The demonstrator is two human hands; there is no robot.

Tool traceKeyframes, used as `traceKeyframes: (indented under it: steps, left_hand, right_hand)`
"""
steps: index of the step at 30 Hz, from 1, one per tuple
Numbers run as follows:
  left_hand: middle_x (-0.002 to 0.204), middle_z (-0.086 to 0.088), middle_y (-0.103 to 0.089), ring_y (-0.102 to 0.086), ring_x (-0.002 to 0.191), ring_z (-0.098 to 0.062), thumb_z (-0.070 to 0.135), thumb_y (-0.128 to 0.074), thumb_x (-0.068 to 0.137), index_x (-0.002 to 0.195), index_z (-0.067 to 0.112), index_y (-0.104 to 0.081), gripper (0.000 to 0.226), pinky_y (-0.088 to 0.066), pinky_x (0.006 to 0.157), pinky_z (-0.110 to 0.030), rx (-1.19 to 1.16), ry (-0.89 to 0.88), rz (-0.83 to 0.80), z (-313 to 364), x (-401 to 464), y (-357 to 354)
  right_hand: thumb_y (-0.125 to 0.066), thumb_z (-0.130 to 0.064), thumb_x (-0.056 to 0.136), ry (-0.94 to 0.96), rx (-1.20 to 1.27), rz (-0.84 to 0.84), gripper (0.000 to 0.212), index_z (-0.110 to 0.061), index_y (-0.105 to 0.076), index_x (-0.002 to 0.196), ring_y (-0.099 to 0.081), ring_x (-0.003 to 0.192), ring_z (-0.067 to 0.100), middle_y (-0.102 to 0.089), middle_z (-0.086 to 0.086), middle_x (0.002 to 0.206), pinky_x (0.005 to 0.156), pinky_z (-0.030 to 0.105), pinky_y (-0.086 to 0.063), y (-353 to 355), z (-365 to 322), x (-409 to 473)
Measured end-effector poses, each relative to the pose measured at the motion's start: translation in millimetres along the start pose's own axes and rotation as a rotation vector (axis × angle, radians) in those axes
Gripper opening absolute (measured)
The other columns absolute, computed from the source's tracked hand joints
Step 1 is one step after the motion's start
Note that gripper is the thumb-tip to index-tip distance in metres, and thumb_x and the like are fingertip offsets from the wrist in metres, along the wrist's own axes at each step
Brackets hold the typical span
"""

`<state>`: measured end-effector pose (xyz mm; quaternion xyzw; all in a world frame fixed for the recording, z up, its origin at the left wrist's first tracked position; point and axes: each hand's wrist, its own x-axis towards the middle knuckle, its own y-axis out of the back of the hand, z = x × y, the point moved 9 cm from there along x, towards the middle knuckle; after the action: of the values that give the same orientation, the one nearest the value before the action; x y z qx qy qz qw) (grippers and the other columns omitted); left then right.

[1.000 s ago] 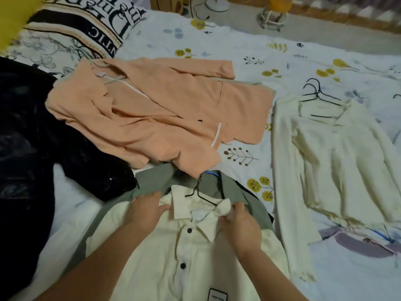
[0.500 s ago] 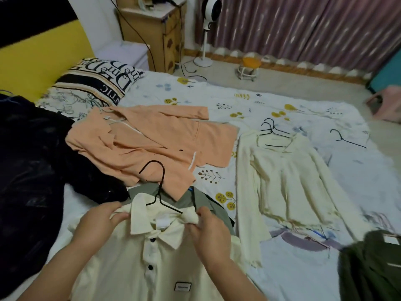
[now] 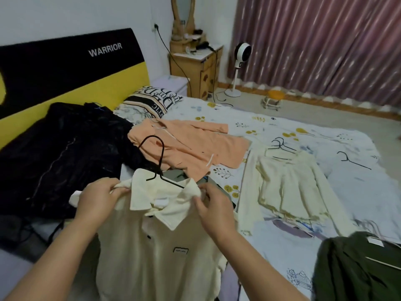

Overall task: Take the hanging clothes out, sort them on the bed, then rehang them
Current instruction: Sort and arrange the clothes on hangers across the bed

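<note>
Nearest the camera, a cream polo shirt (image 3: 156, 242) hangs raised above the bed (image 3: 347, 187), threaded on a black hanger (image 3: 159, 164) whose hook rises from the collar. The left hand (image 3: 98, 197) has its grip clamped on the shirt's left shoulder, fingers curled round a bunch of fabric. The right hand (image 3: 213, 206) pinches the other shoulder by the collar, its grip closed on the cloth.

At the lower right lies a dark green garment (image 3: 355, 268). To the left a black garment (image 3: 63, 157) is spread near the headboard. Behind the shirt an orange jacket (image 3: 193, 146) lies flat, and to its right a cream knit top (image 3: 288, 183) with black hangers (image 3: 282, 146) at its neckline. One spare hanger (image 3: 352, 160) lies apart on the sheet.

Farther off stand a patterned pillow (image 3: 152, 101), a wooden dresser (image 3: 195, 64), a white fan (image 3: 243, 55) and a striped curtain (image 3: 325, 44).
</note>
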<state>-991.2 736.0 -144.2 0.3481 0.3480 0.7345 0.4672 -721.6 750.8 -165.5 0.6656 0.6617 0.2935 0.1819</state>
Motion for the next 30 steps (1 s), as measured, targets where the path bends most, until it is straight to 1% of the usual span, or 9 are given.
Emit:
traceKeyframes:
  steps: [5, 10, 13, 16, 19, 22, 25, 28, 30]
  left_hand:
    - [0.062, -0.003, -0.054, -0.048, 0.063, -0.020, 0.021, -0.063, 0.085, 0.063, 0.012, -0.063, 0.024, -0.033, 0.058, -0.037, 0.018, 0.008, 0.087, -4.0, -48.0, 51.1]
    - [0.063, -0.003, -0.056, -0.049, 0.064, -0.020, 0.021, -0.067, 0.082, 0.066, 0.011, -0.066, 0.019, -0.031, 0.055, -0.034, -0.012, -0.072, 0.118, 9.3, -76.7, 91.8]
    - [0.060, -0.002, -0.056, -0.050, 0.063, -0.019, 0.021, -0.070, 0.080, 0.062, 0.011, -0.063, 0.021, -0.032, 0.056, -0.034, -0.029, -0.181, 0.035, 19.5, -90.9, 108.3]
    - [0.058, 0.003, -0.054, -0.047, 0.059, -0.011, 0.019, -0.073, 0.077, 0.057, 0.020, -0.056, 0.026, -0.029, 0.053, -0.028, -0.073, -0.262, -0.074, 29.4, -111.7, 122.0]
    - [0.056, 0.006, -0.051, -0.045, 0.057, -0.007, 0.018, -0.074, 0.076, 0.057, 0.021, -0.052, 0.029, -0.026, 0.051, -0.025, -0.112, -0.325, -0.170, 37.9, -136.9, 128.6]
    - [0.063, 0.002, -0.058, -0.050, 0.062, -0.012, 0.017, -0.076, 0.074, 0.065, 0.019, -0.058, 0.020, -0.032, 0.054, -0.026, -0.146, -0.385, -0.277, 48.7, -158.2, 126.5]
    - [0.067, 0.000, -0.061, -0.052, 0.065, -0.013, 0.017, -0.077, 0.072, 0.068, 0.018, -0.061, 0.016, -0.034, 0.058, -0.026, -0.175, -0.455, -0.346, 69.5, -177.9, 121.8]
    - [0.063, 0.002, -0.056, -0.047, 0.057, -0.008, 0.019, -0.076, 0.073, 0.066, 0.018, -0.060, 0.018, -0.032, 0.054, -0.019, -0.196, -0.536, -0.385, 96.0, -196.9, 115.4]
    - [0.061, 0.003, -0.056, -0.049, 0.060, -0.006, 0.022, -0.075, 0.074, 0.066, 0.020, -0.060, 0.018, -0.033, 0.055, -0.018, -0.231, -0.578, -0.412, 113.1, -208.7, 108.9]
  right_hand:
    - [-0.054, -0.028, 0.091, 0.039, 0.065, -0.003, 0.025, -0.021, -0.059, 0.115, -0.057, 0.089, 0.016, -0.062, -0.004, 0.092, 0.076, 0.030, -0.042, 17.8, -37.8, -43.1]
    - [-0.061, -0.033, 0.087, 0.092, -0.065, 0.066, 0.023, -0.022, -0.061, 0.106, -0.053, 0.080, 0.015, -0.060, -0.005, 0.086, 0.066, 0.029, -0.037, 34.5, -64.8, -76.7]
    - [-0.064, -0.032, 0.085, 0.068, -0.086, 0.151, 0.025, -0.022, -0.059, 0.107, -0.056, 0.086, 0.017, -0.061, -0.005, 0.092, 0.069, 0.029, -0.038, 51.1, -74.1, -102.1]
    - [-0.066, -0.026, 0.084, 0.075, -0.100, 0.244, 0.022, -0.017, -0.060, 0.103, -0.055, 0.086, 0.021, -0.057, -0.004, 0.088, 0.069, 0.030, -0.035, 66.9, -86.7, -137.1]
    - [-0.067, -0.020, 0.083, 0.028, -0.115, 0.339, 0.022, -0.015, -0.062, 0.105, -0.056, 0.094, 0.023, -0.064, 0.000, 0.097, 0.074, 0.032, -0.036, 82.0, -92.9, -176.1]
    - [-0.069, -0.015, 0.080, -0.028, -0.107, 0.425, 0.021, -0.013, -0.064, 0.101, -0.059, 0.094, 0.026, -0.066, 0.002, 0.095, 0.079, 0.040, -0.041, 97.8, -88.2, -212.2]
    - [-0.068, -0.014, 0.081, -0.092, -0.082, 0.467, 0.019, -0.017, -0.064, 0.099, -0.059, 0.093, 0.023, -0.065, -0.003, 0.092, 0.083, 0.044, -0.045, 118.8, -77.1, -244.0]
    - [-0.066, -0.015, 0.083, -0.149, -0.082, 0.512, 0.019, -0.018, -0.064, 0.101, -0.058, 0.094, 0.018, -0.063, -0.008, 0.092, 0.084, 0.040, -0.045, 147.1, -68.5, -271.9]
    - [-0.066, -0.012, 0.082, -0.156, -0.078, 0.553, 0.019, -0.016, -0.066, 0.101, -0.059, 0.094, 0.016, -0.061, -0.011, 0.090, 0.084, 0.036, -0.044, 166.9, -64.6, -288.5]
